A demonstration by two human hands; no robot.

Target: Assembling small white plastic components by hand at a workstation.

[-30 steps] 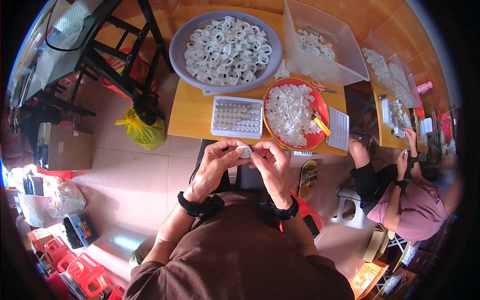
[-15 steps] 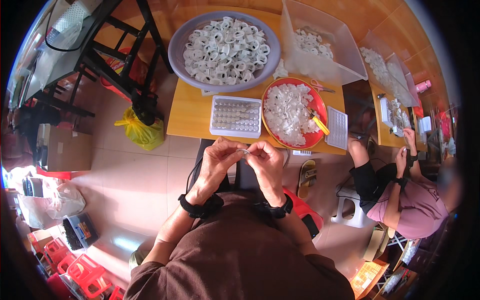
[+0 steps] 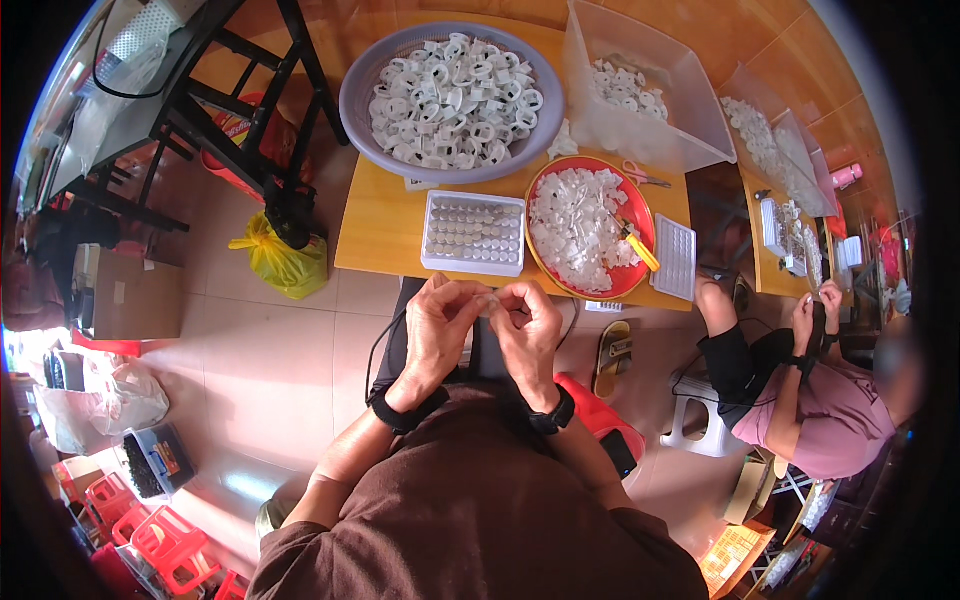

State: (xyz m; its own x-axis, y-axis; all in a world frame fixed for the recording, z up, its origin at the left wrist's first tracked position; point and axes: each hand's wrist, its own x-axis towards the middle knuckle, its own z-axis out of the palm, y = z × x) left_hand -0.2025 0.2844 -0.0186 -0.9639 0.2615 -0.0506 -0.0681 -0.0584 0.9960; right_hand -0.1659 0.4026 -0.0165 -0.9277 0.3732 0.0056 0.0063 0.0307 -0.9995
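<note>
My left hand (image 3: 441, 322) and my right hand (image 3: 528, 325) meet over my lap, just below the near edge of a small wooden table (image 3: 377, 226). Together their fingertips pinch a small white plastic part (image 3: 490, 299), mostly hidden by the fingers. Each wrist wears a black band. On the table in front of my hands lies a white compartment tray (image 3: 474, 233) filled with small pieces. To its right sits a red round tray (image 3: 536, 250) heaped with white parts, a yellow-handled tool (image 3: 638, 247) on top.
A lilac basin (image 3: 358, 84) of white ring-shaped parts and a clear plastic bin (image 3: 688, 88) stand at the table's far side. An empty white grid tray (image 3: 677, 256) lies at the right edge. Another person (image 3: 812, 398) sits at right. A yellow bag (image 3: 281, 262) lies left.
My hands dropped slightly from the table's edge toward my lap and drew closer together, still working the small white part between the fingertips.
</note>
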